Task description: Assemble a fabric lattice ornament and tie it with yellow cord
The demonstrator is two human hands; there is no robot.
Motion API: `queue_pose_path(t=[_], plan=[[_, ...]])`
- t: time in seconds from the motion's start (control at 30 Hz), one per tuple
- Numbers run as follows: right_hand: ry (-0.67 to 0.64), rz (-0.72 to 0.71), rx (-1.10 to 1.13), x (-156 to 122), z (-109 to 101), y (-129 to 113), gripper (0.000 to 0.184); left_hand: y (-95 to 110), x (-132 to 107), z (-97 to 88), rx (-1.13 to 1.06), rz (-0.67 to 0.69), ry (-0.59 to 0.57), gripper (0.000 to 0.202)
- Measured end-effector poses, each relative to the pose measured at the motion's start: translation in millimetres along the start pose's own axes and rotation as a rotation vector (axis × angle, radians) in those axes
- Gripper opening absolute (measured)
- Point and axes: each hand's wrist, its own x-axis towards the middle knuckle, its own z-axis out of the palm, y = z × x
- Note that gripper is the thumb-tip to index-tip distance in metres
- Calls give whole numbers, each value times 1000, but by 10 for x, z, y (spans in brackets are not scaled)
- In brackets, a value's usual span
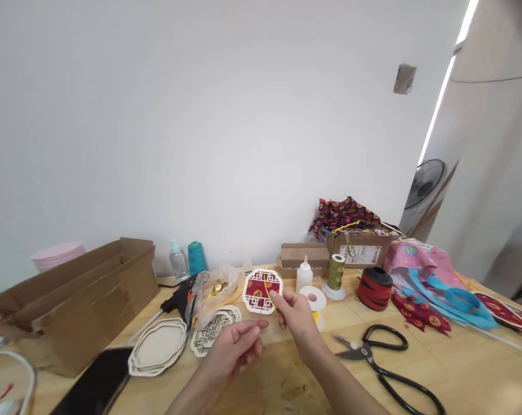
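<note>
My right hand (296, 317) pinches the lower right edge of a white lattice ornament (252, 290) with red patterned fabric in its middle, held upright above the table. A yellow cord (267, 286) runs down over the ornament's face to my right fingers. Just below the ornament, my left hand (240, 346) has thumb and forefinger closed on a thin red thread (259, 316). Behind my left hand lie several lattice pieces (209, 333). White scalloped blanks (157, 349) are stacked further left.
Black-handled scissors (367, 353) lie open at the right. A glue bottle (304, 275), an olive thread spool (336, 272) and a red-and-black cord roll (374, 289) stand behind. Left are a cardboard box (87, 308), a dark phone (96, 381) and a glue gun (178, 301). Fabric (425, 271) fills the far right.
</note>
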Motion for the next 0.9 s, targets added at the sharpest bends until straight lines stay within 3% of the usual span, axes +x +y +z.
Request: queue_pose_path(t=[0.23,0.47,0.73,0.9], plan=[[80,-15,38,57,-33,8,41,24,-8,-149,36,-32,-9,31],[41,76,50,12,25,108,44,90,-61,-272,36,34,3,24],[1,274,14,9,62,329,50,163,-38,-274,380,276,119,24],[-34,280,-95,33,46,376,53,77,18,-206,141,237,194,19]])
